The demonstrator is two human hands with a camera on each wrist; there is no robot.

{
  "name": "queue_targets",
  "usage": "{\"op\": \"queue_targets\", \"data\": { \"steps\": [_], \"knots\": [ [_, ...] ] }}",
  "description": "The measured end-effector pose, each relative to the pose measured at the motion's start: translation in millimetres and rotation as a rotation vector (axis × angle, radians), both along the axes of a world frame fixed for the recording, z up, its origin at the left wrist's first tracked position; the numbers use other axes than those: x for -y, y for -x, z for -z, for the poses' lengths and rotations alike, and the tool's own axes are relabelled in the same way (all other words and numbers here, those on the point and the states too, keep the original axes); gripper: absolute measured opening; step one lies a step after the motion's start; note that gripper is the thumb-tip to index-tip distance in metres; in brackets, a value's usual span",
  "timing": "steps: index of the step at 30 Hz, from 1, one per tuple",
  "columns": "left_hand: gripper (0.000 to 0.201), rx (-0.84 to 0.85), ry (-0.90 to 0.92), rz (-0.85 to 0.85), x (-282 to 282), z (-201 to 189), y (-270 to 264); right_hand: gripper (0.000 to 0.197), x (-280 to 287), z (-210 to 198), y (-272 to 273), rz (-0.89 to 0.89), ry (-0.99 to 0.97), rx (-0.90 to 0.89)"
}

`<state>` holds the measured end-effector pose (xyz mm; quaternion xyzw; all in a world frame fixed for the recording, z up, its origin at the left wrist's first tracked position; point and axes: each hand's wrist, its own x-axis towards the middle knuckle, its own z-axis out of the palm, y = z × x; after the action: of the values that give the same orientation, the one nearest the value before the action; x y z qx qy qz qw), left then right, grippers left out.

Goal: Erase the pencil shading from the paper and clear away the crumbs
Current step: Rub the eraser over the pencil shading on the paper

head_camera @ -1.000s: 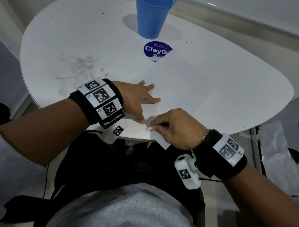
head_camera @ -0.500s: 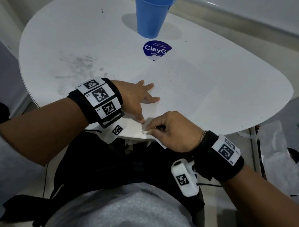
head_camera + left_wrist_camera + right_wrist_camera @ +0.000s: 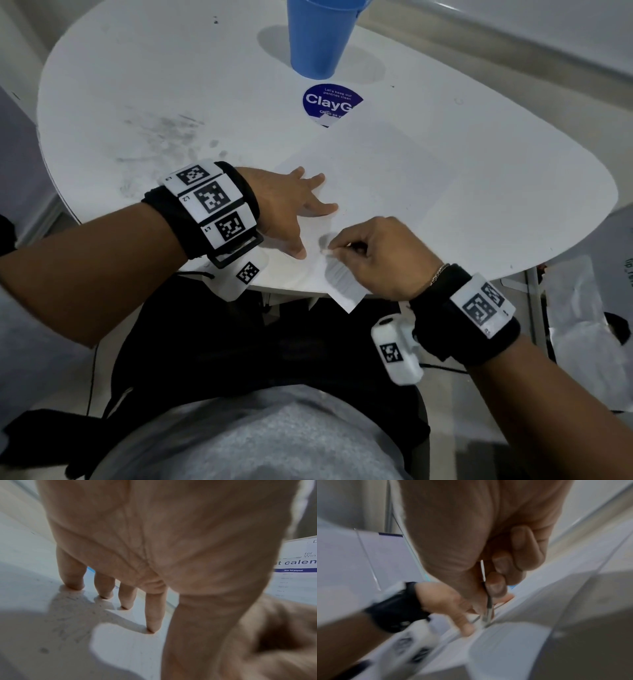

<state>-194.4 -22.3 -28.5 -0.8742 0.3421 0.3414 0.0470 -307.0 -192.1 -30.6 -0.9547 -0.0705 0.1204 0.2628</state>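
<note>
left hand (image 3: pixel 287 209) flat, fingers spread, pressing down the paper (image 3: pixel 394 192), right hand (image 3: pixel 373 257) pinching a small eraser (image 3: pixel 327 252) against the sheet, blue cup (image 3: pixel 320 34) way back on the table (image 3: pixel 137 85)

on the round blue sticker (image 3: pixel 332 101) on the table (image 3: pixel 479 178), "let's keep our pantries clean" and "clayg" are read. on a printed sheet (image 3: pixel 299 566) in the left wrist view, "calen" and "your 1st payout" are read.
</note>
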Motion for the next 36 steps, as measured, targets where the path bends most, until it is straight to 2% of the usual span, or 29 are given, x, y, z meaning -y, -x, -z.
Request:
{"op": "queue_targets", "data": {
  "steps": [2,3,7,12,16,20,24,28,33,36],
  "knots": [
    [0.094,-0.005,0.005,-0.004,-0.2,0.1,0.0,0.015,-8.2,-2.7,8.7,-0.116,-0.048,-0.088],
    [0.094,-0.002,0.004,-0.003,-0.1,-0.4,0.0,0.015,-7.9,-3.0,8.8,-0.118,-0.053,-0.089],
    [0.092,0.001,-0.002,-0.001,0.4,-2.1,0.9,0.015,13.9,2.3,-8.4,0.106,0.023,0.048],
    [0.095,-0.012,0.01,-0.001,-0.5,-0.4,-0.8,0.015,-1.1,1.4,5.1,-0.071,0.005,-0.061],
    [0.093,-0.005,0.004,-0.008,-0.3,-2.0,0.4,0.017,11.9,3.6,-5.7,0.081,0.033,0.024],
    [0.094,-0.001,-0.009,0.011,0.0,-2.4,0.1,0.015,-1.8,1.5,6.7,-0.099,0.011,-0.066],
    [0.093,0.009,-0.019,0.017,0.9,-4.1,1.9,0.016,10.3,0.3,-4.1,0.046,0.04,-0.013],
    [0.094,0.011,-0.027,0.03,0.7,-2.2,1.0,0.014,2.8,0.6,3.8,-0.06,0.011,-0.066],
    [0.093,0.001,-0.025,0.014,0.9,-5.1,2.6,0.016,9.9,1.8,-3.5,0.058,0.044,-0.006],
    [0.093,-0.003,-0.022,0.011,0.4,-5.8,2.6,0.015,2.8,1.9,2.7,-0.042,0.016,-0.066]
  ]
}}
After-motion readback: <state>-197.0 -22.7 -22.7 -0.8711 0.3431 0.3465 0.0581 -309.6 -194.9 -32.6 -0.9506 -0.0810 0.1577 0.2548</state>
